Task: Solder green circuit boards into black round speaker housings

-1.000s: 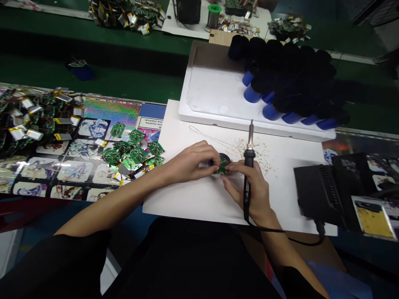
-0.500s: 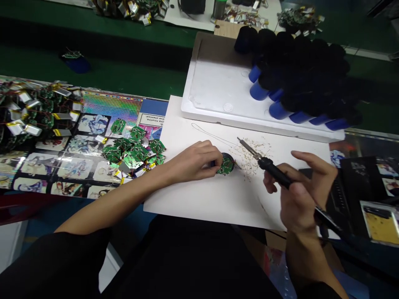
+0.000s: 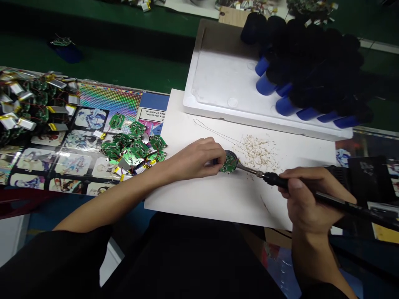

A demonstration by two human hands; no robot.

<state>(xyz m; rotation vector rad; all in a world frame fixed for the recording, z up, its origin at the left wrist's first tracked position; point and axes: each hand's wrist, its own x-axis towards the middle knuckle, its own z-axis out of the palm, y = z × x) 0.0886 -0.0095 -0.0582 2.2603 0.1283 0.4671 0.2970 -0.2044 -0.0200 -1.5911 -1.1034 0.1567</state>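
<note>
My left hand [image 3: 196, 160] rests on a white paper sheet [image 3: 199, 199], its fingertips pinching a small round device with a green circuit board [image 3: 230, 163] on a dark casing. My right hand [image 3: 307, 195] grips a black-handled soldering iron [image 3: 299, 187] like a pen. The iron's metal tip [image 3: 246, 169] reaches left and meets the edge of the round device. My fingers hide part of the device's left side, and the exact contact point is too small to make out.
A white foam tray [image 3: 215, 83] holds a mass of blue cylinders with black ends [image 3: 305, 70]. Pale solder crumbs [image 3: 258, 151] lie on the paper. Several green boards with foil-wrapped batteries [image 3: 134, 149] lie on a printed mat to the left. A black soldering station [image 3: 364, 178] stands at right.
My right hand has swung the soldering iron from raised and away down to the round device, with its tip now at the board. My left hand has barely moved.
</note>
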